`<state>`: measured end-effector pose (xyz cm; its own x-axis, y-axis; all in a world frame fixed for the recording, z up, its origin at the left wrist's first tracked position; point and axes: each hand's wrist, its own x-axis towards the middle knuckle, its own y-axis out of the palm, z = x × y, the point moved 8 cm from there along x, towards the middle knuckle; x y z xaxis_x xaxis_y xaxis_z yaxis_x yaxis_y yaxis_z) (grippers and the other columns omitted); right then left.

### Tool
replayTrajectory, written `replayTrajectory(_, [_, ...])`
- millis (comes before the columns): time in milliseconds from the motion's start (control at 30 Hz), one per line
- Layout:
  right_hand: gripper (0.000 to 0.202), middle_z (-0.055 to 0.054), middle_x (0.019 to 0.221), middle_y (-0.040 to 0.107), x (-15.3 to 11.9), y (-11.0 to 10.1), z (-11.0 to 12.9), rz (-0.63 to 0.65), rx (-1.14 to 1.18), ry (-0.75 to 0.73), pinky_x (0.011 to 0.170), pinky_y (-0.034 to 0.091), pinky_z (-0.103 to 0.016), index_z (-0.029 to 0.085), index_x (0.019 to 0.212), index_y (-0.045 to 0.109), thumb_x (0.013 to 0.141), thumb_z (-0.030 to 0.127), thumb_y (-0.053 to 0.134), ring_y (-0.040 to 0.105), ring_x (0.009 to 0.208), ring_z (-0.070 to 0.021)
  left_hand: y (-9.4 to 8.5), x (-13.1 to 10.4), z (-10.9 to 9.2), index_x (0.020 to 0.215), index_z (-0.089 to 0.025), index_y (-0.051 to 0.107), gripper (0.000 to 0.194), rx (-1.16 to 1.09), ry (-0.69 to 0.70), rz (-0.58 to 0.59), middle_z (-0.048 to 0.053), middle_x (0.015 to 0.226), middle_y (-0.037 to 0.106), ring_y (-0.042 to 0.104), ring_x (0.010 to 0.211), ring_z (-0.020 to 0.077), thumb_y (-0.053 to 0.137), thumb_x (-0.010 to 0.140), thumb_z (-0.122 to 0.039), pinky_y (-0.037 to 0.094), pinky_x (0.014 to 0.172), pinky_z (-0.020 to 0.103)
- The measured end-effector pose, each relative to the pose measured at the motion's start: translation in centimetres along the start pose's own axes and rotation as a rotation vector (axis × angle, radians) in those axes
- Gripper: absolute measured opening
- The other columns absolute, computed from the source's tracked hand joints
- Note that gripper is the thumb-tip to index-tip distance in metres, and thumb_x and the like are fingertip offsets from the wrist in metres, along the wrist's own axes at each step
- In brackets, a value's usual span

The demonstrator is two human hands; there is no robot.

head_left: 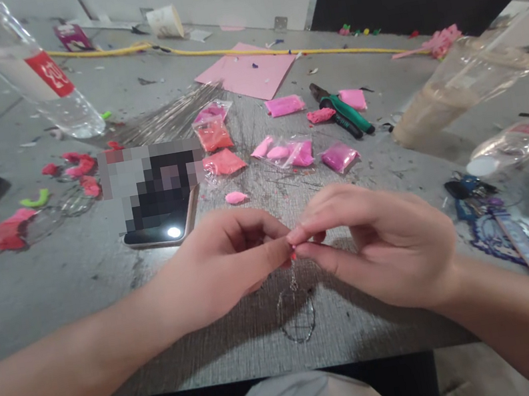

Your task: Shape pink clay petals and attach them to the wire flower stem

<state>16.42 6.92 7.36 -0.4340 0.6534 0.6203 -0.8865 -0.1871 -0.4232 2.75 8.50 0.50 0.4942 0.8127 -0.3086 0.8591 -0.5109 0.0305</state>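
Observation:
My left hand (228, 258) and my right hand (378, 240) meet at the centre, fingertips pinched together on a small red-pink piece (293, 254), mostly hidden by the fingers. Below it hangs a twisted wire frame (298, 314) with a rounded loop, near the table's front edge. Just beyond my left hand lies a small pink lump (236, 197). Farther back are several clear packets of clay-like material, among them an orange-red one (224, 163), a bright pink one (284, 105) and a magenta one (339, 157).
A phone (158, 202) lies left of centre, near a bundle of wires (165, 120) and a tilted bottle (35, 74). Green-handled pliers (346, 113) rest behind the packets. Right are a clear container (453, 85), another bottle (514, 145) and blue wirework (495, 227).

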Motion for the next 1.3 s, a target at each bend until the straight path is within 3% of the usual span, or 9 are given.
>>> replayTrajectory(267, [0.024, -0.003, 0.086, 0.076, 0.2, 0.3, 0.3, 0.05, -0.075, -0.048, 0.074, 0.062, -0.037, 0.026, 0.107, 0.071, 0.09, 0.009, 0.071, 0.071, 0.08, -0.0183, 0.2, 0.0, 0.2, 0.076, -0.02, 0.071, 0.012, -0.044, -0.016, 0.019, -0.006, 0.053, 0.052, 0.042, 0.045, 0.0049, 0.077, 0.084, -0.026, 0.031, 0.039, 0.013])
replayTrajectory(533, [0.024, -0.009, 0.093, 0.079, 0.2, 0.6, 1.2, 0.178, -0.11, -0.165, 0.082, 0.064, -0.037, 0.019, 0.108, 0.072, 0.09, 0.002, 0.068, 0.074, 0.087, -0.0179, 0.1, 0.1, 0.6, 0.079, -0.019, 0.072, 0.012, -0.049, -0.015, 0.043, -0.005, 0.058, 0.055, 0.043, 0.044, 0.0044, 0.072, 0.089, -0.027, 0.031, 0.038, 0.014])
replayTrajectory(700, [0.019, -0.011, 0.089, 0.079, 0.4, 0.2, 1.1, 0.137, -0.079, -0.159, 0.079, 0.064, -0.035, 0.013, 0.102, 0.074, 0.089, 0.0, 0.069, 0.074, 0.083, -0.0173, 0.1, 0.1, 0.5, 0.082, -0.018, 0.072, 0.013, -0.033, -0.006, 0.06, -0.005, 0.062, 0.058, 0.044, 0.045, 0.0033, 0.067, 0.093, -0.023, 0.032, 0.039, 0.012])
replayTrajectory(900, [0.021, -0.01, 0.087, 0.079, 0.5, 0.3, 1.0, 0.121, -0.035, -0.148, 0.078, 0.063, -0.034, 0.014, 0.103, 0.075, 0.087, 0.0, 0.072, 0.074, 0.08, -0.0171, 0.2, -0.2, 0.0, 0.078, -0.017, 0.069, 0.014, 0.05, 0.022, 0.056, -0.006, 0.057, 0.055, 0.044, 0.045, 0.0039, 0.066, 0.092, -0.021, 0.033, 0.04, 0.013])
replayTrajectory(1067, [0.021, -0.005, 0.086, 0.078, 0.3, 0.3, 0.0, 0.072, 0.015, -0.012, 0.069, 0.062, -0.032, 0.02, 0.102, 0.076, 0.087, 0.006, 0.076, 0.071, 0.076, -0.016, 0.3, -0.5, -0.8, 0.075, -0.016, 0.067, 0.013, 0.108, 0.11, 0.018, -0.007, 0.059, 0.056, 0.045, 0.048, 0.0037, 0.068, 0.087, -0.018, 0.035, 0.043, 0.013])
replayTrajectory(1300, [0.026, 0.0, 0.091, 0.078, -1.1, 1.1, -2.8, -0.034, 0.42, 0.399, 0.069, 0.062, -0.024, 0.023, 0.1, 0.076, 0.081, 0.006, 0.083, 0.074, 0.082, -0.0125, -0.1, -1.2, -2.7, 0.074, -0.015, 0.07, 0.012, 0.372, 0.324, -0.141, -0.004, 0.062, 0.061, 0.049, 0.056, 0.0066, 0.067, 0.085, -0.018, 0.039, 0.048, 0.015])
